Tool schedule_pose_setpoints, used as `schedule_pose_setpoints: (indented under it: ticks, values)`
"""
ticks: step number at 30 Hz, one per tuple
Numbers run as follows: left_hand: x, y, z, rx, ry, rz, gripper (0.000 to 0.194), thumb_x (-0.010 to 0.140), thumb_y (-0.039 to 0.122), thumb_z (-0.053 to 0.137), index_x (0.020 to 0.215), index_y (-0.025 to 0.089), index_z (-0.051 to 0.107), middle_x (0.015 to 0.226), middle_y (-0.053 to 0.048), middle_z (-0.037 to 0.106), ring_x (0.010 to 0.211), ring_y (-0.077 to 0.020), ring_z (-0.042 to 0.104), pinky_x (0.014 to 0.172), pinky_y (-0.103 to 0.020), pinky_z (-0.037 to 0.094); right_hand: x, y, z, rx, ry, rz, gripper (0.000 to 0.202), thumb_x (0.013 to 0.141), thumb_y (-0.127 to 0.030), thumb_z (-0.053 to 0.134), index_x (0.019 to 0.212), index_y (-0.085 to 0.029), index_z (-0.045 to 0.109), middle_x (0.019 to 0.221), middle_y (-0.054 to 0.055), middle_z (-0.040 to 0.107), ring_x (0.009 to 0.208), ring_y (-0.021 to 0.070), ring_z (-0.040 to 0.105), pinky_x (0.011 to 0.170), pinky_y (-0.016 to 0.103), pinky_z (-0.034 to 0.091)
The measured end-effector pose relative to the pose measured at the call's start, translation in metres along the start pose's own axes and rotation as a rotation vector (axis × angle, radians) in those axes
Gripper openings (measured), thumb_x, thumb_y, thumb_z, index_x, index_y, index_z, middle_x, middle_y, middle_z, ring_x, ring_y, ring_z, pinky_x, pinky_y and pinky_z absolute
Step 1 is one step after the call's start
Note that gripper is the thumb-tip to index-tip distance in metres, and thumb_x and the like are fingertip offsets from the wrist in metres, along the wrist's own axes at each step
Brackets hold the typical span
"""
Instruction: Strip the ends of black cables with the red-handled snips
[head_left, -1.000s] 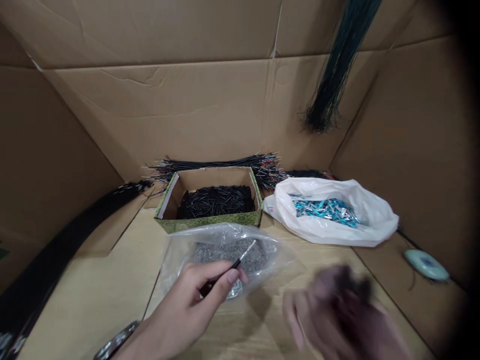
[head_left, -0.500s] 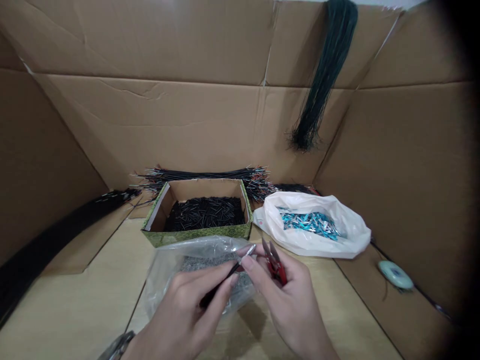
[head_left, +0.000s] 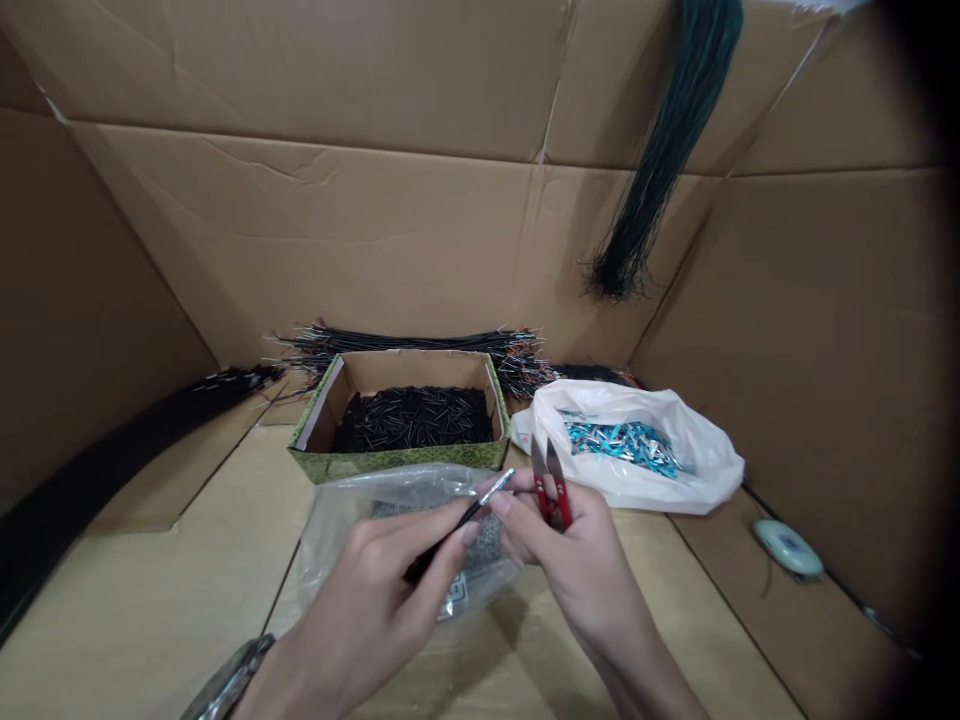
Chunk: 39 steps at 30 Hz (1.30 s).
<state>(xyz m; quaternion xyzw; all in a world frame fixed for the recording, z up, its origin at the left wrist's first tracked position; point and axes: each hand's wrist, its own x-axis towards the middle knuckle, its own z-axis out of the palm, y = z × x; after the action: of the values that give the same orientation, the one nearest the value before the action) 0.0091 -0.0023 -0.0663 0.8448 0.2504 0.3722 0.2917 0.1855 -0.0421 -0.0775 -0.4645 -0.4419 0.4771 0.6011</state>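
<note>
My left hand point(head_left: 390, 585) is closed around a thin black cable point(head_left: 461, 525), pinched between thumb and fingers, its end pointing up and to the right. Silvery foil point(head_left: 496, 487) covers the cable's tip. Red-handled thread snips point(head_left: 551, 490) are held in my right hand point(head_left: 570, 560), blades up and apart. The thumb and a fingertip of that hand are at the foil-covered end; whether they grip it I cannot tell. Just behind both hands lies a clear plastic bag point(head_left: 337, 520) of small grey bits, partly hidden by them.
A green-patterned box point(head_left: 397, 465) holds short black tube pieces. To its right is a white bag point(head_left: 637, 490) with blue and silver scraps. Behind lies a cable bundle point(head_left: 420, 340); black cables point(head_left: 112, 430) stretch left. Dark strands point(head_left: 675, 150) hang from the cardboard wall point(head_left: 375, 230). An inline switch point(head_left: 787, 548) is at right.
The view has tilted slightly. The snips in my right hand have turned more upright, and that hand has shifted a little to the right. The left hand keeps its hold on the cable.
</note>
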Motion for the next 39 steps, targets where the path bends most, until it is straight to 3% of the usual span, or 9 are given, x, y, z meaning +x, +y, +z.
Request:
schedule_pose_setpoints:
  ticks: [3,5,8,15,22,25,30,33,39]
  values:
    - [0.003,0.005,-0.004,-0.124,-0.135,-0.19,0.027,0.104,0.026,0.052,0.12,0.025,0.074,0.08,0.001,0.074,0.064,-0.0096,0.063,0.057,-0.017,0.047,0.003,0.002,0.0,0.053,-0.036,0.008,0.023,0.088,-0.037,0.07,0.083,-0.015,0.067,0.051,-0.008,0.04,0.049,0.0088,0.036,0.049,0.024,0.03]
    - [0.005,0.006,-0.005,-0.281,-0.218,-0.335,0.031,0.105,0.035,0.049,0.113,0.021,0.075,0.058,0.006,0.057,0.048,-0.0071,0.046,0.044,-0.017,0.035,0.006,0.002,0.002,0.065,-0.036,0.017,0.023,0.087,-0.037,0.072,0.084,-0.014,0.068,0.051,-0.008,0.043,0.05,0.0093,0.039,0.051,0.024,0.033]
    - [0.006,0.005,-0.004,-0.493,-0.24,-0.451,0.039,0.104,0.044,0.047,0.109,0.017,0.075,0.049,0.01,0.037,0.041,-0.0065,0.028,0.038,-0.018,0.025,0.009,0.003,0.004,0.08,-0.016,0.027,0.026,0.085,-0.039,0.074,0.084,-0.015,0.066,0.051,-0.008,0.044,0.051,0.0095,0.04,0.052,0.025,0.035]
    - [0.004,-0.001,-0.005,-0.402,-0.145,-0.434,0.035,0.102,0.043,0.052,0.114,0.019,0.075,0.053,0.008,0.034,0.044,-0.0072,0.029,0.039,-0.018,0.02,-0.004,-0.007,-0.004,-0.013,0.011,-0.03,0.033,0.089,-0.046,0.071,0.105,-0.017,0.07,0.056,-0.008,0.041,0.052,0.009,0.038,0.051,0.023,0.033]
    - [0.001,-0.002,-0.001,-0.118,-0.107,-0.252,0.026,0.101,0.032,0.054,0.11,0.022,0.077,0.066,0.004,0.056,0.056,-0.01,0.04,0.05,-0.019,0.034,-0.004,-0.016,-0.001,-0.123,0.026,-0.095,0.024,0.089,-0.039,0.07,0.084,-0.016,0.066,0.059,-0.008,0.038,0.054,0.0086,0.034,0.048,0.022,0.03]
    - [0.001,-0.003,0.0,-0.083,-0.101,-0.204,0.024,0.101,0.029,0.054,0.105,0.021,0.077,0.066,0.004,0.056,0.057,-0.0098,0.042,0.052,-0.019,0.036,0.0,-0.013,0.001,-0.105,0.03,-0.086,0.021,0.088,-0.035,0.07,0.081,-0.017,0.062,0.058,-0.008,0.041,0.053,0.0085,0.036,0.049,0.022,0.031]
    - [0.004,-0.003,-0.002,-0.284,-0.183,-0.354,0.032,0.104,0.039,0.049,0.11,0.019,0.074,0.056,0.007,0.04,0.047,-0.0083,0.032,0.042,-0.018,0.026,0.006,-0.004,0.004,0.025,0.012,-0.06,0.022,0.085,-0.034,0.072,0.08,-0.019,0.058,0.055,-0.01,0.038,0.051,0.0085,0.038,0.052,0.022,0.038]
    - [0.007,-0.004,-0.002,-0.495,-0.253,-0.457,0.039,0.104,0.045,0.046,0.105,0.016,0.073,0.052,0.008,0.036,0.043,-0.0077,0.028,0.039,-0.019,0.024,0.008,0.0,0.004,0.121,-0.059,-0.016,0.024,0.087,-0.038,0.071,0.082,-0.019,0.057,0.058,-0.008,0.046,0.051,0.0087,0.042,0.05,0.022,0.036]
    - [0.01,-0.008,-0.004,-0.557,-0.159,-0.479,0.036,0.102,0.046,0.051,0.099,0.016,0.069,0.049,0.01,0.033,0.041,-0.007,0.026,0.04,-0.019,0.02,-0.005,-0.004,-0.007,0.045,-0.106,0.045,0.033,0.094,-0.049,0.064,0.116,-0.025,0.065,0.068,-0.006,0.043,0.054,0.0088,0.038,0.05,0.022,0.035]
